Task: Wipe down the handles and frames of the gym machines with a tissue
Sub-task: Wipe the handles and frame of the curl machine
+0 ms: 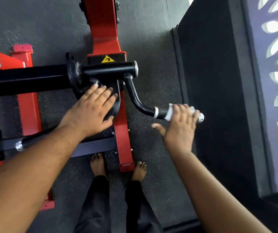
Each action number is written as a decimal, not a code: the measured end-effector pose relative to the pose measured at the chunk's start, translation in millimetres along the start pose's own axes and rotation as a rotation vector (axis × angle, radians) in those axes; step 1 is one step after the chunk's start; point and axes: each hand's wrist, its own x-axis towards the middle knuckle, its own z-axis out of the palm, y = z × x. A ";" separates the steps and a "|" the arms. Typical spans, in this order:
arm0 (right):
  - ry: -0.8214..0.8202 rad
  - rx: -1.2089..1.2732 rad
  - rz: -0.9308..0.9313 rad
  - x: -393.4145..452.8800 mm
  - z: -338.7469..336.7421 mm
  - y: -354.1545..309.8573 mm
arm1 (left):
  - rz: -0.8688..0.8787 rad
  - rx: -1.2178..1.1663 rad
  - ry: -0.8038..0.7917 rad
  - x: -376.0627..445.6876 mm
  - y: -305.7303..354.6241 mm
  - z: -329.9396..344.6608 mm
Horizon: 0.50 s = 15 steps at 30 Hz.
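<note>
A black curved handle (140,105) sticks out to the right from the black arm (25,78) of a red-framed gym machine (104,36). A white tissue (170,111) is wrapped over the handle's grip near its silver end cap (201,117). My right hand (179,128) lies over the tissue and presses it on the grip, with the thumb spread away to the left. My left hand (91,108) rests flat, fingers straight, on the black plate (116,105) below the weight horn (108,69).
The machine's red base rail (123,140) runs between my bare feet (139,170) on the speckled rubber floor. A dark raised platform (218,81) and a patterned window wall (275,78) close off the right side. More red frame (25,101) stands at the left.
</note>
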 end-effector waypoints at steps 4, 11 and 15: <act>0.076 0.055 -0.197 7.3 -1.6 -8.1 | 0.004 -0.002 -0.016 0.3 -2.1 -1.4; 0.101 0.134 0.023 7.7 0.2 16.6 | 0.007 0.021 -0.031 -1.0 -2.6 -0.1; 0.015 0.141 -0.131 1.3 -1.2 -15.1 | 0.006 0.027 -0.033 -0.8 -2.1 -3.1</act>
